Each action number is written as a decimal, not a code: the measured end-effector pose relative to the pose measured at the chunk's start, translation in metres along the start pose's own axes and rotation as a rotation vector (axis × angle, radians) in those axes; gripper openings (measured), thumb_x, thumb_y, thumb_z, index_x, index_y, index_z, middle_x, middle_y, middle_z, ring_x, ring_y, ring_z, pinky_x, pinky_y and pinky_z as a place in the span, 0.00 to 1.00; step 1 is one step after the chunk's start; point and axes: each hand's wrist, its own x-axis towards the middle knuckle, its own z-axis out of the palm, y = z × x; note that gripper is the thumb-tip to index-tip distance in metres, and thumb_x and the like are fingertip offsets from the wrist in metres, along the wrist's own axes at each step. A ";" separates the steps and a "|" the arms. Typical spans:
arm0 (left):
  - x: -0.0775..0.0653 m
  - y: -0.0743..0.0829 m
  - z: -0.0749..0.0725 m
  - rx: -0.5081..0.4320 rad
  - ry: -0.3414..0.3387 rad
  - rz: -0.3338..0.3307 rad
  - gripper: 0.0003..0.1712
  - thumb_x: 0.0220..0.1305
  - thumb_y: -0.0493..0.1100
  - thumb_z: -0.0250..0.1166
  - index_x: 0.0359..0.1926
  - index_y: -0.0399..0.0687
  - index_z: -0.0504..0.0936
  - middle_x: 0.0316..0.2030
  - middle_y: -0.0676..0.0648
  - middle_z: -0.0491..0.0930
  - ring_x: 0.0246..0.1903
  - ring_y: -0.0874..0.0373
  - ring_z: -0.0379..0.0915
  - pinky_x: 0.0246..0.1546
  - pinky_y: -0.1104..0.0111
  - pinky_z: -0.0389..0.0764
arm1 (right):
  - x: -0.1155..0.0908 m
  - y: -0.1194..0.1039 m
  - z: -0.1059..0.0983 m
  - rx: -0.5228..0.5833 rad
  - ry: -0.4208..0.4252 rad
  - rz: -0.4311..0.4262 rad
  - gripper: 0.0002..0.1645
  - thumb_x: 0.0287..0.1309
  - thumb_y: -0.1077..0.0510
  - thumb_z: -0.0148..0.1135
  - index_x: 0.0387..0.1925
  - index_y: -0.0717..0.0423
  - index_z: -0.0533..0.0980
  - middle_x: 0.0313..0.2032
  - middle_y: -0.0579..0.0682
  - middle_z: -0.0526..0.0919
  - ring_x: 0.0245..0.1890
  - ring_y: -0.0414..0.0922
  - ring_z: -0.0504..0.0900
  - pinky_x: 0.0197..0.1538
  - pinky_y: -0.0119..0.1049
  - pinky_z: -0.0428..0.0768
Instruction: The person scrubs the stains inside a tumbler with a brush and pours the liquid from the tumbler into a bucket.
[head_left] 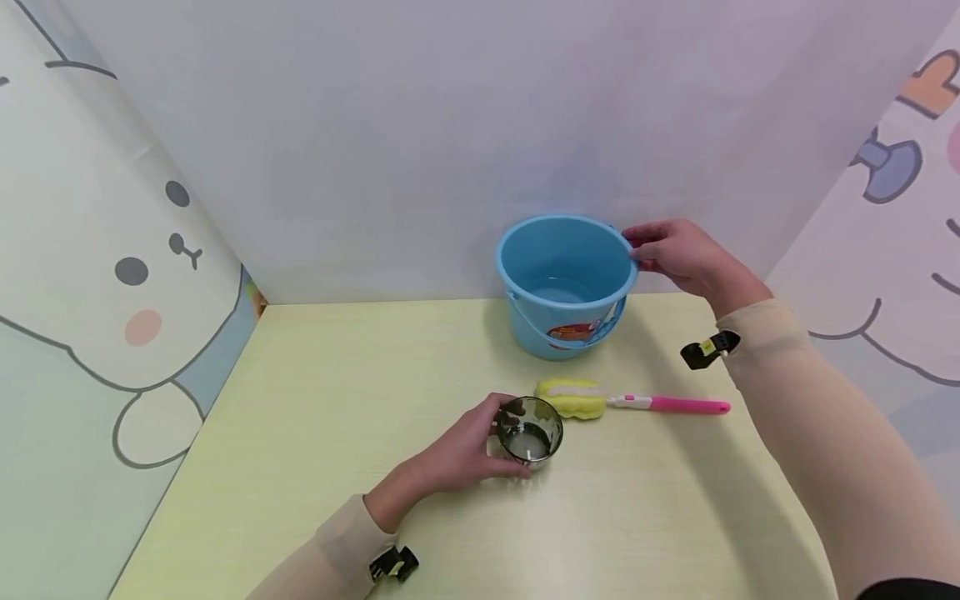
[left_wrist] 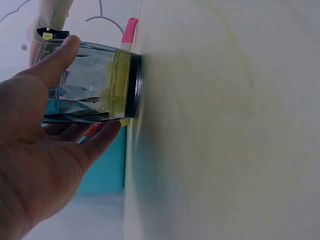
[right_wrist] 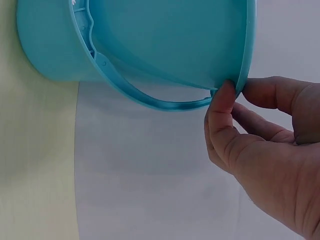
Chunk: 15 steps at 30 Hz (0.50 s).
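A smoky grey drinking glass stands upright on the table, and my left hand holds it from the left side. In the left wrist view, the thumb and fingers lie around the glass, whose dark base is at the tabletop. Farther back is a light blue bucket with its handle hanging down in front. My right hand pinches the bucket's right rim; the right wrist view shows thumb and fingers on either side of that rim.
Between glass and bucket lies a sponge brush with a yellow head and a pink handle. A pale wooden table carries everything. White cloth hangs close behind the bucket, and printed cartoon panels stand left and right.
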 end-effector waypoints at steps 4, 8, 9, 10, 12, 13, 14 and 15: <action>0.001 -0.001 0.001 0.004 0.000 0.011 0.50 0.57 0.51 0.84 0.73 0.49 0.64 0.64 0.48 0.76 0.62 0.55 0.76 0.66 0.61 0.77 | 0.000 0.004 -0.002 0.066 -0.007 0.019 0.35 0.80 0.63 0.56 0.81 0.63 0.59 0.73 0.64 0.66 0.64 0.60 0.72 0.53 0.28 0.84; 0.001 -0.001 0.001 0.013 0.000 0.007 0.50 0.57 0.51 0.84 0.73 0.49 0.64 0.64 0.49 0.76 0.62 0.56 0.75 0.66 0.61 0.77 | -0.001 0.008 -0.003 0.129 -0.014 0.033 0.35 0.80 0.63 0.57 0.81 0.61 0.59 0.74 0.62 0.65 0.65 0.59 0.71 0.55 0.30 0.84; 0.001 -0.002 0.001 0.013 0.001 0.008 0.50 0.57 0.51 0.84 0.73 0.49 0.64 0.64 0.49 0.76 0.62 0.57 0.75 0.66 0.61 0.77 | -0.001 0.008 -0.002 0.146 -0.014 0.034 0.35 0.80 0.63 0.56 0.81 0.61 0.59 0.74 0.62 0.66 0.65 0.59 0.71 0.54 0.29 0.84; 0.001 -0.002 0.001 0.013 0.001 0.008 0.50 0.57 0.51 0.84 0.73 0.49 0.64 0.64 0.49 0.76 0.62 0.57 0.75 0.66 0.61 0.77 | -0.001 0.009 -0.003 0.156 -0.016 0.035 0.35 0.80 0.63 0.56 0.81 0.61 0.59 0.74 0.62 0.65 0.65 0.58 0.72 0.54 0.29 0.84; 0.001 -0.002 0.002 0.011 0.001 0.011 0.50 0.57 0.51 0.84 0.73 0.49 0.64 0.64 0.49 0.77 0.62 0.56 0.76 0.66 0.61 0.78 | -0.002 0.010 -0.003 0.176 -0.017 0.034 0.35 0.80 0.63 0.56 0.81 0.61 0.59 0.74 0.62 0.66 0.65 0.58 0.72 0.55 0.29 0.84; 0.001 -0.003 0.002 0.009 0.002 0.012 0.50 0.57 0.51 0.84 0.73 0.49 0.64 0.64 0.50 0.77 0.62 0.56 0.76 0.66 0.61 0.78 | -0.003 0.010 -0.003 0.183 -0.018 0.033 0.35 0.80 0.63 0.56 0.81 0.61 0.59 0.74 0.61 0.66 0.65 0.57 0.72 0.55 0.30 0.84; 0.001 -0.003 0.002 0.005 0.001 0.015 0.50 0.57 0.51 0.84 0.73 0.49 0.64 0.64 0.50 0.77 0.62 0.56 0.76 0.66 0.61 0.78 | -0.003 0.010 -0.003 0.186 -0.019 0.032 0.35 0.80 0.63 0.56 0.81 0.61 0.59 0.74 0.61 0.66 0.65 0.57 0.72 0.55 0.30 0.84; 0.001 -0.003 0.002 0.003 0.001 0.016 0.50 0.57 0.51 0.84 0.73 0.49 0.65 0.63 0.49 0.77 0.61 0.56 0.76 0.66 0.61 0.78 | -0.003 0.011 -0.003 0.188 -0.019 0.031 0.35 0.80 0.63 0.56 0.81 0.61 0.59 0.74 0.61 0.66 0.66 0.57 0.72 0.55 0.30 0.84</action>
